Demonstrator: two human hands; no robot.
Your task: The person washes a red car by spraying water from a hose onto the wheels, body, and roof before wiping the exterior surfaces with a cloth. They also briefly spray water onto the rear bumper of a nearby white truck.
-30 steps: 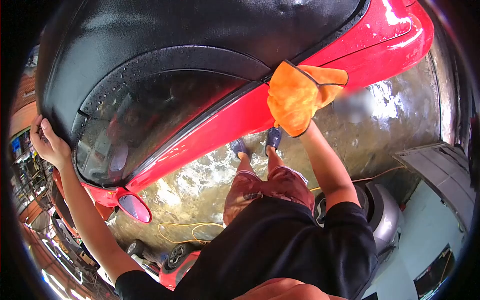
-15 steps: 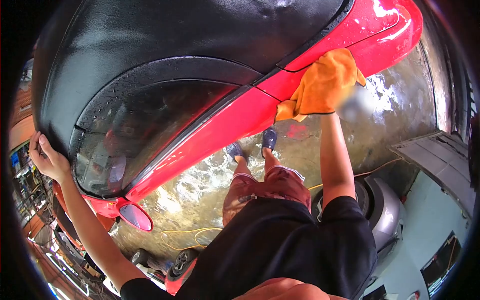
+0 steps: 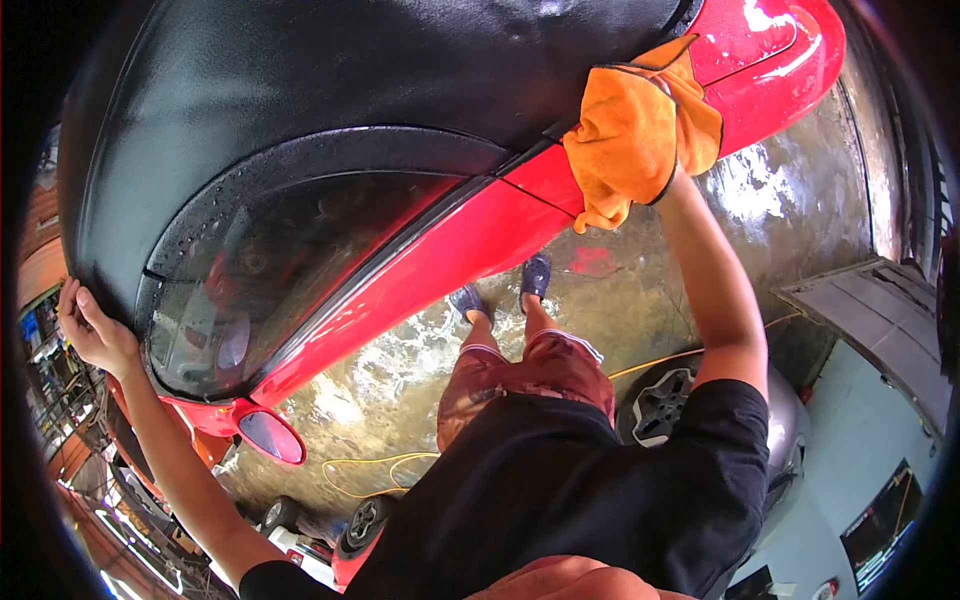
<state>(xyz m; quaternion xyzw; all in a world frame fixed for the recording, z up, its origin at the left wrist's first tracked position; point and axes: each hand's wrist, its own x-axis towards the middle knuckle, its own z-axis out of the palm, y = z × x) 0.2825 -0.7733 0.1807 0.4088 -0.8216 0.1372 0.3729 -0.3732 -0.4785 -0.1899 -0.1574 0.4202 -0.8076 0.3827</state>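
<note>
An orange microfiber towel (image 3: 625,125) is draped over my right hand (image 3: 676,182), hiding most of its fingers. The towel lies against the red car (image 3: 475,235), at the seam where the black roof meets the red rear side panel. My left hand (image 3: 98,328) rests at the front edge of the black soft top (image 3: 330,70), fingers stretched out and holding nothing. Close to it are the tinted side window (image 3: 270,270), speckled with water drops, and the red side mirror (image 3: 272,434).
Wet concrete floor (image 3: 395,350) lies beneath me. A yellow hose (image 3: 345,463) runs across it. Behind me stands a silver vehicle with a dark wheel (image 3: 655,405), beside a light blue wall (image 3: 850,430). Several ride-on toy parts and shelves crowd the lower left.
My right hand and the towel have moved up and slightly left, from the red side panel onto the edge of the black roof. My left hand stays nearly in place.
</note>
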